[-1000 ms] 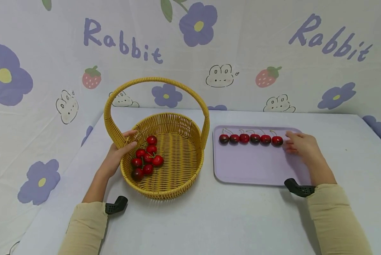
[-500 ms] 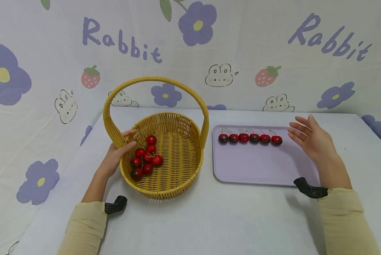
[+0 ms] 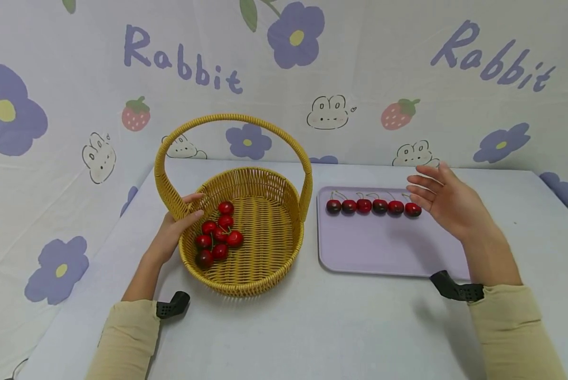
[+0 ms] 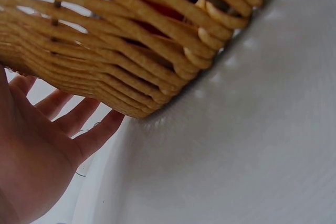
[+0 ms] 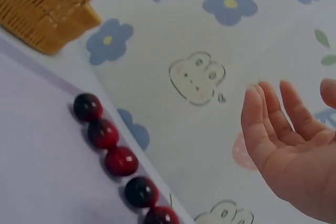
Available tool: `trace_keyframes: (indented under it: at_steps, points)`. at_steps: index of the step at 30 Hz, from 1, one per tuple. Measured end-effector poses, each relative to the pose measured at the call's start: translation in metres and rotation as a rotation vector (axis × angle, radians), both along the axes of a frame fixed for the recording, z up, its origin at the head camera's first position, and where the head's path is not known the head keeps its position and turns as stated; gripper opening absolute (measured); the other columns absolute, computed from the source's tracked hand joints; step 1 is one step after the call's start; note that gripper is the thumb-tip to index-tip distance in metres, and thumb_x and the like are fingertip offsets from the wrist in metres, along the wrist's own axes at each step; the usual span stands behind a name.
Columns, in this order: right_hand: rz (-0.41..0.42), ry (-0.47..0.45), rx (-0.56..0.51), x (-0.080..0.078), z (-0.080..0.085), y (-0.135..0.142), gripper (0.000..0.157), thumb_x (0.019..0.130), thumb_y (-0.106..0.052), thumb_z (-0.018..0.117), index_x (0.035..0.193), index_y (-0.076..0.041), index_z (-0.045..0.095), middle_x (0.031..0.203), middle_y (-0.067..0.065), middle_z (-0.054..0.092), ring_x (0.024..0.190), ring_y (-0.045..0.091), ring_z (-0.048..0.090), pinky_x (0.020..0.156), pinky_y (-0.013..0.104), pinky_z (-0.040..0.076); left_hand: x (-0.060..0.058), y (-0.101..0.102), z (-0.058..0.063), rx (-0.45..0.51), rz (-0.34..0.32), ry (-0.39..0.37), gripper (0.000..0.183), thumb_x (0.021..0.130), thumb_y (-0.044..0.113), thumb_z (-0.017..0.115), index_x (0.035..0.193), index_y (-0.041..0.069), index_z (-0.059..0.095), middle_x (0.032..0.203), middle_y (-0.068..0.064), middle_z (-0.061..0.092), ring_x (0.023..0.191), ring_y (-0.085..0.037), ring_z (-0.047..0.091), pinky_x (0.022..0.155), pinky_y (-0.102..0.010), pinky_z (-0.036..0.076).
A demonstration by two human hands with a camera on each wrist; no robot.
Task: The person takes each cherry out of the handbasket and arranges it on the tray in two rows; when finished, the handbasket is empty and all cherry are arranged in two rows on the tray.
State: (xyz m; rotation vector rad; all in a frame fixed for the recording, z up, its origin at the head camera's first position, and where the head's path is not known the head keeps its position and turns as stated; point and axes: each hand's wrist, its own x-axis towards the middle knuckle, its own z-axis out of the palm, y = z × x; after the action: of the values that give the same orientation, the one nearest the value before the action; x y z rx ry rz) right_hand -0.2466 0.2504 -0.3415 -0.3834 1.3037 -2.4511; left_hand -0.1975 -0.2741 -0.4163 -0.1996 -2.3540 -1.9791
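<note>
A yellow woven basket (image 3: pixel 270 248) with a tall arched handle stands at centre left, several red cherries (image 3: pixel 220 234) lying in its left side. My left hand (image 3: pixel 170 235) holds the basket's left rim beside the handle's foot, thumb over the edge. In the left wrist view, its fingers (image 4: pixel 97 135) lie along the outer wall. On the right is a lilac tray (image 3: pixel 369 248), where several dark red cherries (image 3: pixel 379 206) with stems form a row along the back. Above the tray's right end hovers my right hand (image 3: pixel 457 206), fingers spread loosely, holding nothing. Its fingertips overlap the last cherry's stem in the head view.
A white-covered table (image 3: pixel 312 327) carries the basket and tray. Behind it hangs a cloth (image 3: pixel 360 68) printed with flowers, rabbits and strawberries. A black wrist-worn device (image 3: pixel 455 287) sits below the right hand, with a similar one (image 3: pixel 173 305) at the left wrist.
My right hand has lifted from beside the right end of the cherry row, swung right, then come back left above the tray. The left hand and basket have stayed put.
</note>
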Motion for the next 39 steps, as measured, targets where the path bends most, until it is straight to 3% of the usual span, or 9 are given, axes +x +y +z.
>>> trace_keyframes:
  at_steps: [7,13,22,29,39]
  points:
    - [0.192,0.083,0.030,0.009,0.013,-0.031,0.041,0.105,-0.022,0.032,0.115,0.001,0.064,0.107,0.014,0.066,0.099,0.024,0.063,0.088,0.031,0.049,0.000,0.000,0.001,-0.001,-0.003,0.002,0.052,0.096,0.023,0.053,0.141,0.002,0.039,0.146,-0.016,0.035,0.135,-0.031,0.031,0.109,-0.051,0.023]
    - [0.295,0.154,0.115,0.016,0.020,-0.056,0.041,0.106,-0.020,0.030,0.115,0.000,0.065,0.106,0.012,0.067,0.098,0.023,0.063,0.088,0.031,0.049,0.000,0.000,0.000,-0.001,0.000,0.003,0.051,0.096,0.022,0.054,0.140,0.002,0.039,0.146,-0.015,0.035,0.136,-0.031,0.030,0.108,-0.052,0.022]
    - [0.386,0.226,0.293,0.029,0.023,-0.095,0.033,0.105,-0.016,0.036,0.118,-0.001,0.062,0.108,0.013,0.064,0.098,0.022,0.063,0.088,0.033,0.049,0.001,0.001,0.001,0.001,-0.002,0.001,0.051,0.096,0.021,0.053,0.141,0.001,0.038,0.146,-0.017,0.035,0.135,-0.032,0.031,0.108,-0.052,0.022]
    - [0.452,0.186,0.420,0.037,0.027,-0.136,0.033,0.102,-0.019,0.045,0.121,0.006,0.057,0.113,0.018,0.061,0.103,0.028,0.060,0.093,0.039,0.046,0.002,0.001,0.003,0.013,-0.003,-0.006,0.051,0.096,0.019,0.053,0.141,0.002,0.038,0.147,-0.016,0.034,0.136,-0.031,0.030,0.109,-0.052,0.021]
    - [0.506,0.162,0.581,0.035,0.020,-0.190,0.038,0.103,-0.019,0.043,0.129,0.006,0.050,0.120,0.022,0.056,0.113,0.038,0.052,0.094,0.038,0.045,0.000,-0.001,0.001,0.008,0.000,-0.001,0.051,0.096,0.023,0.055,0.141,0.003,0.040,0.147,-0.015,0.034,0.136,-0.031,0.030,0.109,-0.051,0.022]
